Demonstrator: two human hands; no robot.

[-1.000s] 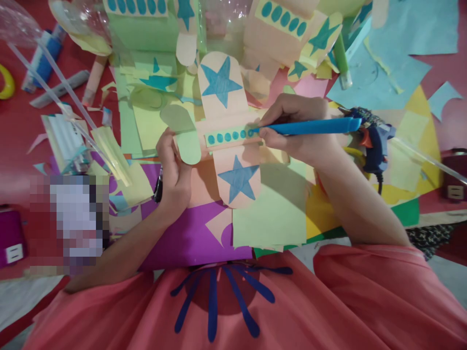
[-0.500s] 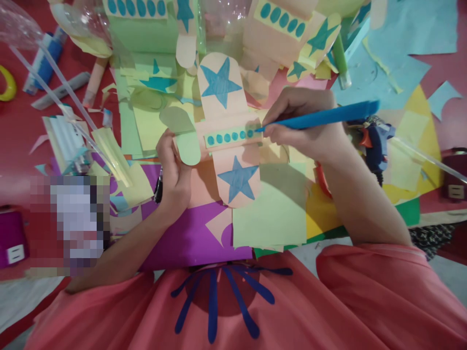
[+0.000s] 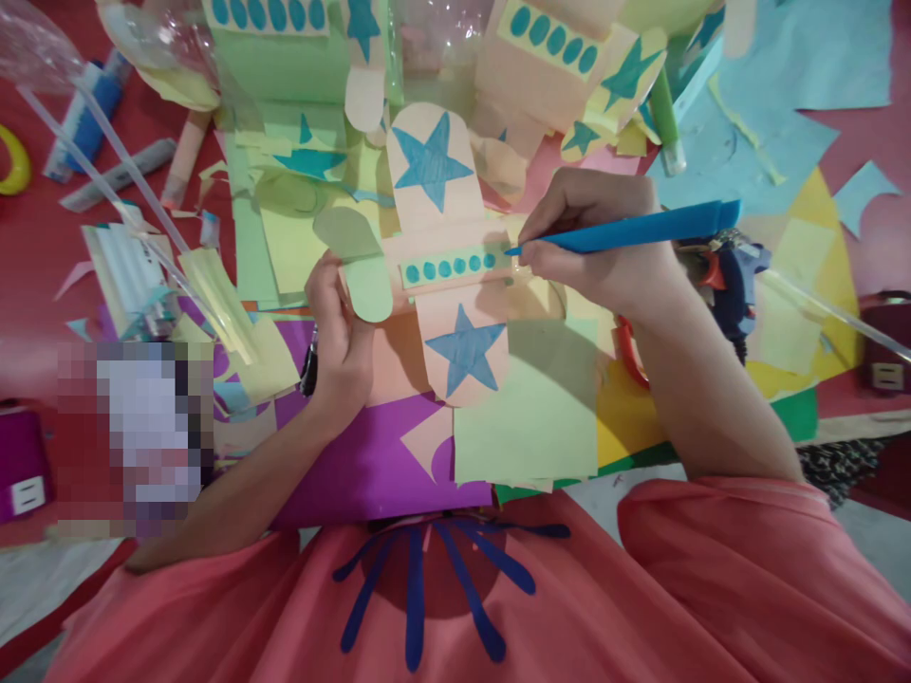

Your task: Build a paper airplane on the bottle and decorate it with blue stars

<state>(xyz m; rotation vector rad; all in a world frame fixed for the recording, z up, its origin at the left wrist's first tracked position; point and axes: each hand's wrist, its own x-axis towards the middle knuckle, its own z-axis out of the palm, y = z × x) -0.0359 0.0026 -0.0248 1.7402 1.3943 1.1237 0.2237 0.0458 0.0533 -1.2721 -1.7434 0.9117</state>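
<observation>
A pale paper airplane [image 3: 441, 213] with rounded wings is held up in front of me. Each wing bears a blue star, and a light strip [image 3: 455, 266] along its body carries a row of blue dots. My left hand [image 3: 340, 332] grips the tail end, beside a green rounded tail piece [image 3: 368, 285]; some fingers are hidden behind it. In my right hand [image 3: 594, 232] a blue felt-tip pen [image 3: 641, 228] is pinched, its tip close to the right end of the dotted strip. Whether the tip touches the paper I cannot tell.
Two more decorated paper planes, one green [image 3: 285, 66] and one peach [image 3: 541, 76], stand at the back. A glue gun [image 3: 736, 275] lies right of my right wrist, near red-handled scissors [image 3: 630, 351]. Paper sheets [image 3: 527, 408], scraps and markers [image 3: 118, 175] spread across the red table.
The pen tip has shifted slightly right, off the last dot toward the strip's end. My left hand and the plane have hardly moved.
</observation>
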